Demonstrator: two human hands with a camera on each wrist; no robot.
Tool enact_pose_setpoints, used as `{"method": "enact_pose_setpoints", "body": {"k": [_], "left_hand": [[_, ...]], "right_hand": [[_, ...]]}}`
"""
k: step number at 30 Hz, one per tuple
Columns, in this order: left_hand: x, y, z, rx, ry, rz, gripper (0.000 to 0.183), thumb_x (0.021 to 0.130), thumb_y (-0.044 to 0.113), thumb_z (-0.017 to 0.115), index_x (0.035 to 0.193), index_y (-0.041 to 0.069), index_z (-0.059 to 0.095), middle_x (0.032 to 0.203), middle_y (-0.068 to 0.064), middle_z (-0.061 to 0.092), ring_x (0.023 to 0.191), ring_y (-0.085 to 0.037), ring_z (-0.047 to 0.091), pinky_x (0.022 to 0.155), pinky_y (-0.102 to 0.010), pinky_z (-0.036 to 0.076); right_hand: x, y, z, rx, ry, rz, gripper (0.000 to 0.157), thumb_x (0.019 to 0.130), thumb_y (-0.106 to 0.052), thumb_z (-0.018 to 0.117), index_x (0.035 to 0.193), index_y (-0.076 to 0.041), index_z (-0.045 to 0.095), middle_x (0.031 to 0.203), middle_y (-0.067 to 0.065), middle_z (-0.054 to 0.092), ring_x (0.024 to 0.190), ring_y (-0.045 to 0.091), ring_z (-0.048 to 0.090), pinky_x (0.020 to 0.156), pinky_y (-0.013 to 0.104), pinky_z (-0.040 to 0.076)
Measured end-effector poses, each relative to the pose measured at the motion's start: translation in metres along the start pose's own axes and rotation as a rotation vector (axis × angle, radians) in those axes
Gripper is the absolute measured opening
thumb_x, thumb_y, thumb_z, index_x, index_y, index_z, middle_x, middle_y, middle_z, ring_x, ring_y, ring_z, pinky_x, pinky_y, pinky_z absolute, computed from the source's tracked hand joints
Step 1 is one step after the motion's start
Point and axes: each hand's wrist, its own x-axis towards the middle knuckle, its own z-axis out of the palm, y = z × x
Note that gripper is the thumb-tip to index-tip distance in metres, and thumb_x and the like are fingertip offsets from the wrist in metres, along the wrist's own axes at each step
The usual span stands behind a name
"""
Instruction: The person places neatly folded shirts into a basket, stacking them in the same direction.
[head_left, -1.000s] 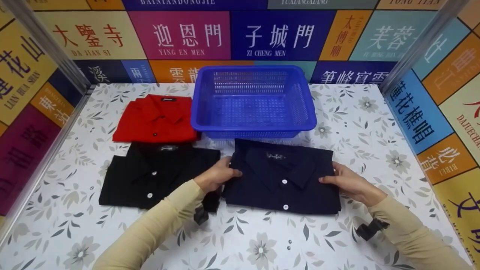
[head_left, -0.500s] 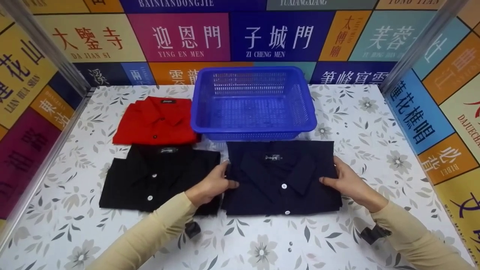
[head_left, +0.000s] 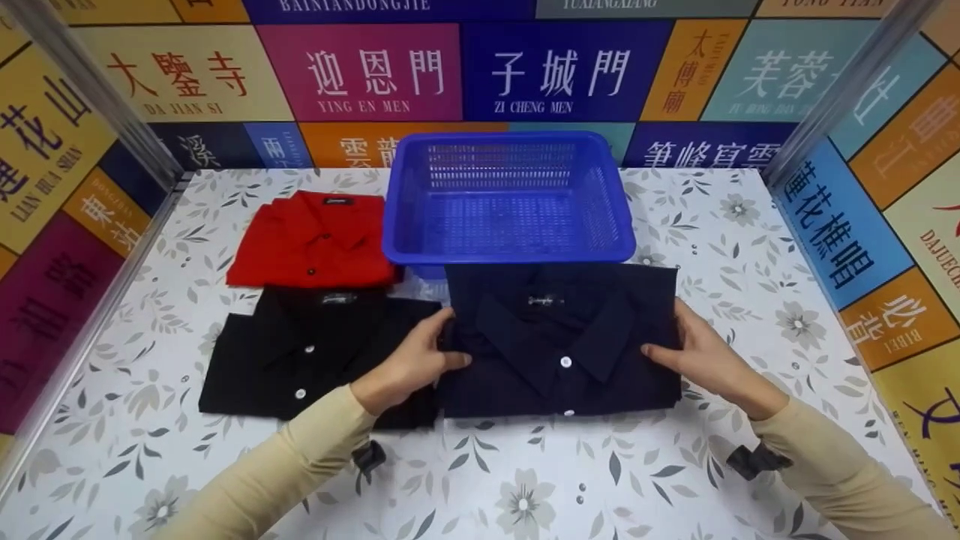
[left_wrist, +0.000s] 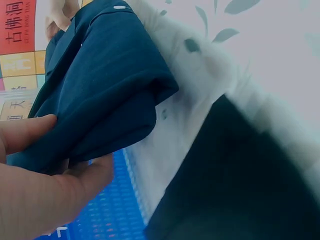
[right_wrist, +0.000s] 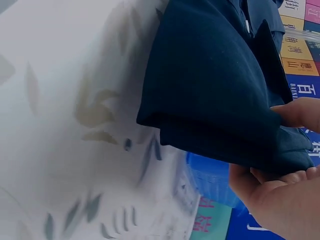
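Note:
A folded navy shirt (head_left: 517, 382) with white buttons and an upright collar is held between both hands in the head view. My left hand (head_left: 409, 360) grips its left edge, thumb on top and fingers underneath. At the opposite edge my right hand (head_left: 712, 360) pinches the cloth the same way. Both wrist views show the folded layers of the navy shirt (left_wrist: 105, 75) raised over the table, with fingers (right_wrist: 245, 185) curled beneath. The shirt's far edge overlaps the near side of the blue plastic basket (head_left: 510, 259) in the head view.
Left of the navy shirt lies a folded black shirt (head_left: 247, 367), partly behind the left forearm. Beyond it a folded red shirt (head_left: 277, 240) sits beside the basket. Patterned panels (head_left: 360, 71) wall the back and sides of the flower-print table (head_left: 525, 480).
The navy shirt has come up off the table, its far edge shifting toward the basket. Both hands have kept hold of its sides. The red and black shirts have stayed put.

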Motion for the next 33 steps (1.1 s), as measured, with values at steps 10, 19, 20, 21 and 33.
{"method": "enact_pose_setpoints", "body": {"k": [10,19,20,21,33], "left_hand": [[0.014,0.024,-0.021,0.003,0.057,0.001,0.067,0.076,-0.016,0.063,0.139,-0.004,0.044,0.130,-0.017,0.055,0.118,-0.026,0.050,0.104,-0.037,0.037],[0.034,0.046,-0.040,0.003,0.141,0.017,0.053,0.078,-0.015,0.062,0.128,-0.005,0.048,0.120,-0.016,0.057,0.107,-0.023,0.054,0.096,-0.033,0.042],[0.036,0.048,-0.042,0.012,0.149,0.014,0.051,0.079,-0.014,0.062,0.126,-0.005,0.048,0.119,-0.016,0.057,0.106,-0.023,0.054,0.095,-0.033,0.043],[0.038,0.051,-0.044,0.018,0.153,0.015,0.048,0.079,-0.014,0.061,0.124,-0.005,0.048,0.117,-0.016,0.057,0.104,-0.023,0.054,0.094,-0.034,0.044],[0.085,0.095,-0.074,0.167,0.277,-0.021,0.066,0.090,-0.003,0.060,0.149,0.001,0.029,0.144,-0.015,0.042,0.128,-0.021,0.041,0.107,-0.029,0.031]], "right_hand": [[0.017,-0.027,-0.001,-0.220,0.104,-0.078,0.057,0.085,0.005,0.067,0.134,0.005,0.038,0.118,0.022,0.057,0.094,0.008,0.060,0.078,0.020,0.050],[0.045,-0.054,-0.001,-0.447,0.262,-0.215,0.048,0.081,0.000,0.073,0.122,0.006,0.048,0.098,0.020,0.067,0.080,0.005,0.060,0.068,0.013,0.046],[0.050,-0.056,-0.002,-0.458,0.274,-0.219,0.047,0.081,0.001,0.073,0.121,0.006,0.048,0.097,0.020,0.067,0.078,0.003,0.059,0.068,0.013,0.046],[0.054,-0.058,-0.003,-0.464,0.281,-0.220,0.047,0.081,0.001,0.073,0.120,0.007,0.048,0.097,0.020,0.067,0.077,0.002,0.058,0.067,0.013,0.046],[0.122,-0.091,-0.015,-0.523,0.311,-0.076,0.056,0.084,-0.013,0.071,0.128,0.009,0.044,0.112,0.029,0.060,0.098,0.037,0.058,0.086,0.044,0.045]]}}
